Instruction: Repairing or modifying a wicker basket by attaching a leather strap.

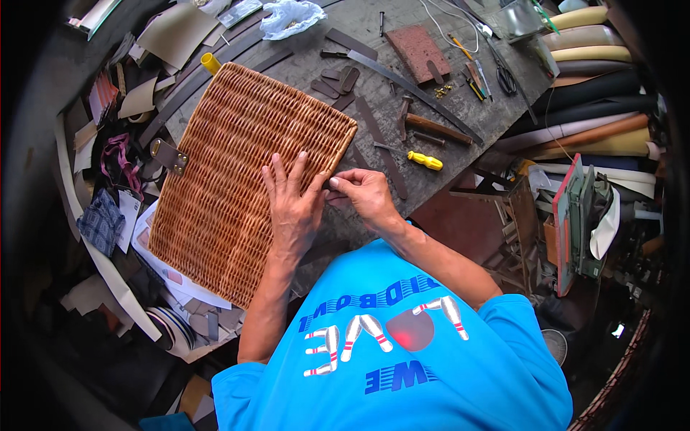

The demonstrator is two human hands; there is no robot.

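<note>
A brown woven wicker panel (237, 158), perhaps a basket's lid or side, lies tilted on the work table. My left hand (295, 205) rests on it with the fingers spread, near its right edge. At that edge my right hand (370, 200) pinches a small dark piece (327, 184), which looks like leather; the fingers hide most of it. A brown leather tab (167, 154) with brass-coloured fittings is fixed to the panel's left edge. Beyond my right hand lies a screwdriver (424, 160) with a yellow handle.
The grey table (496, 118) bears a hammer (438, 128), a long metal ruler (417, 93), a reddish block (418, 52), leather strips (381, 147), scissors (505, 77) and small brass pieces (443, 91). Material rolls (589, 93) are stacked at right; scraps (118, 158) crowd the left.
</note>
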